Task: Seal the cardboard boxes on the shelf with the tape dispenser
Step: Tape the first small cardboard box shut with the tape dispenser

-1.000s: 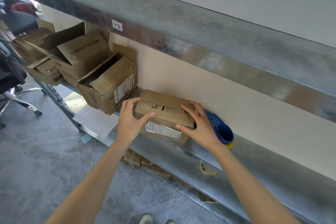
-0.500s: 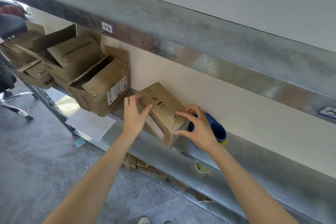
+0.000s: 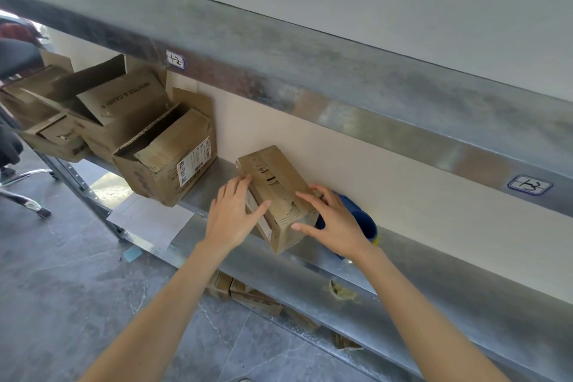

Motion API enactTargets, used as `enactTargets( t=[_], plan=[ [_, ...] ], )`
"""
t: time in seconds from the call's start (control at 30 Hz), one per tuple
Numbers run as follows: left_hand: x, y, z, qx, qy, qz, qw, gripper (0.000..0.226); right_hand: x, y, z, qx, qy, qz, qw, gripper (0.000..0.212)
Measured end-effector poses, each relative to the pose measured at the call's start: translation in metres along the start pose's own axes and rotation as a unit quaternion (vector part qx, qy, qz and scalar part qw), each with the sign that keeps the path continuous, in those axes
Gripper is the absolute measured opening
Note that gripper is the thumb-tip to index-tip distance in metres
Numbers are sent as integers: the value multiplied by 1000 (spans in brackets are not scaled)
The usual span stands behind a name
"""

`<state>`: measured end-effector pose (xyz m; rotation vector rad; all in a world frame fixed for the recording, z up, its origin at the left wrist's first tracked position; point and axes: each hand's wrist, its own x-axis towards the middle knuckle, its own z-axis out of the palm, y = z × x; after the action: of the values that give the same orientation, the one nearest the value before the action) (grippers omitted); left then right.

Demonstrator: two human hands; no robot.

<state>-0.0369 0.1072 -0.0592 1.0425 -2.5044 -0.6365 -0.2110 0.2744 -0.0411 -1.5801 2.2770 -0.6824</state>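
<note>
Two hands squared up a small cardboard box (image 3: 273,186) on the metal shelf (image 3: 310,270) as I watched through the head camera. The left hand (image 3: 231,220) lay flat against the box's long side, fingers straight and thumb across a white sticker (image 3: 259,223). The right hand (image 3: 333,223) spread over the top and near end, fingers only lightly arched. Neither hand was clenched; both pressed rather than gripped.

The box sat askew between the two sets of fingertips, its top flaps folded down, with no tape that I could see. Just behind the right fingers, partly hidden by them, lay the tape dispenser (image 3: 362,223) — as I took the blue object with a yellow edge to be — untouched.

I judged the step in hand to be positioning, with the box lined up ahead of sealing. The next move would call for one hand to pin the flaps shut while the other reached past the box for the dispenser.

Well beyond the left fingers, open boxes (image 3: 167,170) waited with flaps up. One flap (image 3: 124,96) carried upside-down print reading, in part, "ROCTER & GAMBL". The nearest open box bore a barcode shipping label (image 3: 193,161), too small to read. Dark lettering on the small box's top was beyond my reading. On the beam (image 3: 310,77) above, one handwritten tag (image 3: 175,59) looked like "1-2" and a second tag (image 3: 529,185) like "1-3".
</note>
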Motion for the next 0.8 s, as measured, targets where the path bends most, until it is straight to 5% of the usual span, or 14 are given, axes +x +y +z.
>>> enactTargets(
  t=[0.2,0.53,0.8],
  plan=[
    [-3,-8,-8,89,24,26,995,87,-10,33,0,40,126,104,986,47],
    [-16,-20,-7,94,37,5,995,79,-16,76,25,-32,-31,234,971,73],
    [-21,-27,-5,89,38,-1,995,71,-11,88,9,22,-78,220,972,80]
  ],
)
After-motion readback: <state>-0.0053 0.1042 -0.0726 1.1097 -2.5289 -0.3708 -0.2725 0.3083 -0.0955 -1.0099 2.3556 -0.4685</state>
